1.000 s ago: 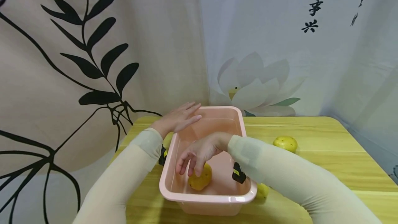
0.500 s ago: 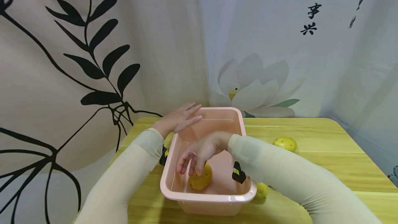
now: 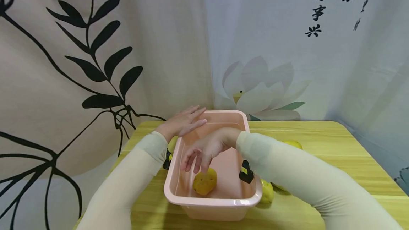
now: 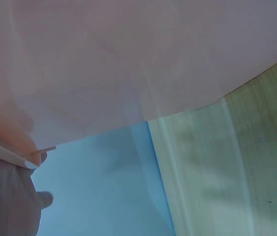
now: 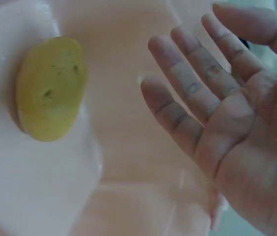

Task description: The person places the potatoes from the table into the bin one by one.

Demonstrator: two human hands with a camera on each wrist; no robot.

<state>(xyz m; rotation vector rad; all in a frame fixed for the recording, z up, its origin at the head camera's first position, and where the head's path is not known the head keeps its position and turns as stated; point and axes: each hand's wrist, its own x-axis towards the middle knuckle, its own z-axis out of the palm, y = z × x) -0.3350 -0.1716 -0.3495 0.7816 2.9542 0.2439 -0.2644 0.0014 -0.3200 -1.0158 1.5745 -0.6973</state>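
Note:
A pink plastic tub stands on the table with one yellow potato lying on its floor. In the right wrist view the same potato sits apart from the fingers. My right hand hovers inside the tub above the potato, fingers extended and a little bent, holding nothing; its palm faces that camera. My left hand rests at the tub's far left corner with straight fingers across the rim. Only part of the left hand shows beside the rim in the left wrist view.
On the wooden table, right of the tub, lies a potato close to its wall. Another potato is partly behind the right sleeve. A yellow item shows behind the left wrist. A printed curtain hangs behind.
My right hand has lifted slightly away from the potato, which stays on the tub's floor. The left hand stays at the rim. The right sleeve now covers more of the far potato.

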